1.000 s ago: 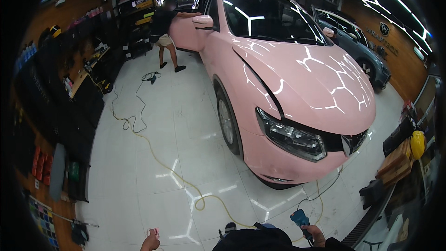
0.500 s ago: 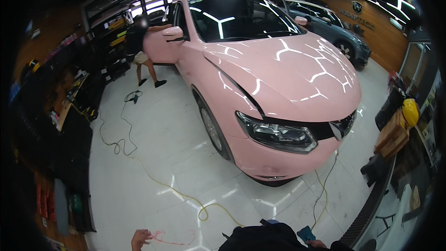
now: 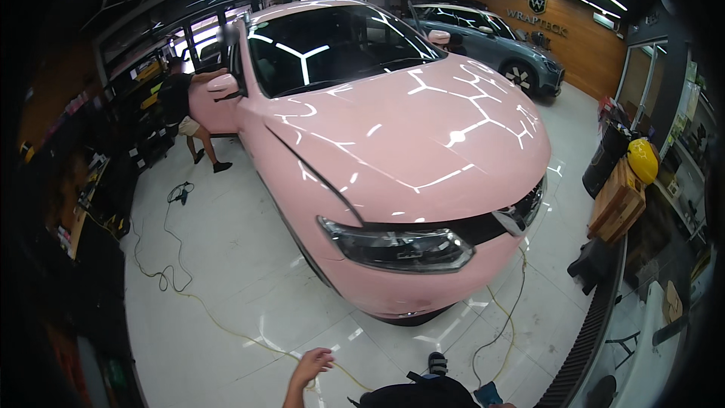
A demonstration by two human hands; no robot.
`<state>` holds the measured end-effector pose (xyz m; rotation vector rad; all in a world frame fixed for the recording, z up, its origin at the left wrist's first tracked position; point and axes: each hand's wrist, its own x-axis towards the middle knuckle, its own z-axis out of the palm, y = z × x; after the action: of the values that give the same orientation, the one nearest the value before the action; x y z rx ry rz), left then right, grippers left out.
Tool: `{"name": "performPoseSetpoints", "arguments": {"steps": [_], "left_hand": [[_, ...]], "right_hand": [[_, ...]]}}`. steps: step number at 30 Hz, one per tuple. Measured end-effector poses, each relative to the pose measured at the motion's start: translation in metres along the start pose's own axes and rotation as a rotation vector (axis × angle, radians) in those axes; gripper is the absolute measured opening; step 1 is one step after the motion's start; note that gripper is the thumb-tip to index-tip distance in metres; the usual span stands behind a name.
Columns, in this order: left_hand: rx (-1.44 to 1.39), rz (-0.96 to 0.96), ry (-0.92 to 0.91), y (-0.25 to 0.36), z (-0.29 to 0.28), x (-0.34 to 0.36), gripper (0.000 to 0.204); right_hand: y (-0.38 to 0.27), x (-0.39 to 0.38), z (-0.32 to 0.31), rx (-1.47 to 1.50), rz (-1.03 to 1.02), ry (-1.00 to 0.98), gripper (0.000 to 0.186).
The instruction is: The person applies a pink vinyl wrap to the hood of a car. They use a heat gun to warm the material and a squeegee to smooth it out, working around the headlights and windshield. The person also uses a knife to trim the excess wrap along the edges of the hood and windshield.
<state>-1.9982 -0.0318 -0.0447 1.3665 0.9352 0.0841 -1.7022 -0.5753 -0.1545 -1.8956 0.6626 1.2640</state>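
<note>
My left hand is raised over the floor at the bottom, its fingers loosely bent and apart, with nothing visible in them. My right hand barely enters at the lower edge, closed on a dark blue cloth; most of that hand is cut off. Just ahead stands a glossy pink car, its near headlight and bonnet facing me. Neither hand touches the car.
A person stands by the car's opened front door. A yellow hose and dark cables cross the tiled floor. On the right are a wooden box, a yellow helmet and a grey car.
My left hand has moved right and up; the thin pink strip it held no longer shows. The view has turned, so the car sits farther left. The blue cloth has sunk toward the lower edge.
</note>
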Motion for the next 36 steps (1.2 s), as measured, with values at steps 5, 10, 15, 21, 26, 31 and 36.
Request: {"name": "performPoseSetpoints", "arguments": {"steps": [5, 10, 15, 21, 26, 31, 36], "left_hand": [[0.300, 0.043, -0.334, 0.058, 0.147, 0.056, 0.037], [0.207, -0.124, -0.346, 0.093, 0.219, 0.059, 0.038], [0.216, -0.178, -0.264, 0.109, 0.242, 0.047, 0.035], [0.146, -0.312, -0.299, 0.085, 0.256, 0.027, 0.038], [0.072, -0.256, -0.294, 0.051, 0.254, 0.000, 0.043], [-0.320, -0.193, -0.091, 0.042, 0.244, -0.037, 0.047], [-0.991, 0.017, 0.238, 0.013, 0.212, -0.070, 0.045]], "right_hand": [[-0.031, 0.102, -0.065, 0.105, -0.075, -0.082, 0.035], [-0.121, 0.119, -0.085, -0.052, -0.069, -0.061, 0.040], [-0.190, 0.139, -0.074, -0.522, -0.191, -0.257, 0.040], [-0.286, 0.040, 0.001, -0.816, -0.394, -0.603, 0.050], [-0.300, -0.020, 0.106, -1.071, -0.554, -0.842, 0.053], [-0.269, -0.090, 0.207, -1.223, -0.910, -0.953, 0.051], [-0.221, -0.170, 0.272, -1.357, -1.231, -0.975, 0.054]]}}
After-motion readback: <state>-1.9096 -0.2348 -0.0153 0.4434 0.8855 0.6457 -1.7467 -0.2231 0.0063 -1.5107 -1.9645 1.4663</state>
